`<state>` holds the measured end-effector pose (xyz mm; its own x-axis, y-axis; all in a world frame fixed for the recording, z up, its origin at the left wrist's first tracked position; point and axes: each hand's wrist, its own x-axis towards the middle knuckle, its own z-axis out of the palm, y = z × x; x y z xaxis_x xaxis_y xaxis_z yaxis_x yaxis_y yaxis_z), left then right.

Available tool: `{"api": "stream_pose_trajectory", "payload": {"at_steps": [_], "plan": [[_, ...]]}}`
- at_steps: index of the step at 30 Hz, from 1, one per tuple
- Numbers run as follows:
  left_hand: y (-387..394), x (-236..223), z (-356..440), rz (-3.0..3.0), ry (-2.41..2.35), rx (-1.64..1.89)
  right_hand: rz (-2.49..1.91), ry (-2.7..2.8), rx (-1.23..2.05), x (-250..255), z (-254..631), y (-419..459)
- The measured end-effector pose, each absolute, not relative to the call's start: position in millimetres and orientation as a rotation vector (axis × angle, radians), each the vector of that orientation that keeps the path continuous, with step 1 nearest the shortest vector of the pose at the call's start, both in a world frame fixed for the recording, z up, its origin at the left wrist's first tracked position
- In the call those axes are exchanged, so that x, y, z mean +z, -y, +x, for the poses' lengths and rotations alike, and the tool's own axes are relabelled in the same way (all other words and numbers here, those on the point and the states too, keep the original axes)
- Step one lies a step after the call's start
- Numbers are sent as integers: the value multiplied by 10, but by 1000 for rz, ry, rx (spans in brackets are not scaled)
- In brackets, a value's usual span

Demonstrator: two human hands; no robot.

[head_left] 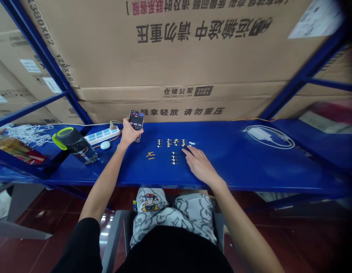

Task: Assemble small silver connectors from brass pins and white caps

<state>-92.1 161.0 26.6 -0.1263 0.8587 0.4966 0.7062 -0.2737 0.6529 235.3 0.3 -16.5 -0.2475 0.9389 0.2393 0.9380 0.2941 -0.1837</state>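
Phone [136,126] sits gripped in the left hand [129,132] at upper middle of the frame; the right hand [199,165] lies open, just beside small parts [174,158] at centre.

Black short-sleeved top [176,252], grey-and-white patterned pants [193,218] with a cartoon patch [149,202]

**A long blue metal shelf [227,168] with tiny parts on it**

Neat rows of tiny metal and white parts [171,143] sit in the middle — two short tan sticks [150,155] lie just left of them. Further left are a white power strip [102,135], a white computer mouse [105,145], a black bottle [75,145] with a green top, and a pile of white cords [29,134]. A white plug picture [269,136] is printed on the right.
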Motion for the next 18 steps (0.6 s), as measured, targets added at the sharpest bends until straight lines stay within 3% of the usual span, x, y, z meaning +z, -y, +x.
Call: {"api": "stream_pose_trajectory", "payload": {"at_steps": [18], "plan": [[-1569, 303, -878, 1875, -1815, 1290, -1718, 2296, -27, -155, 2351, -3]]}}
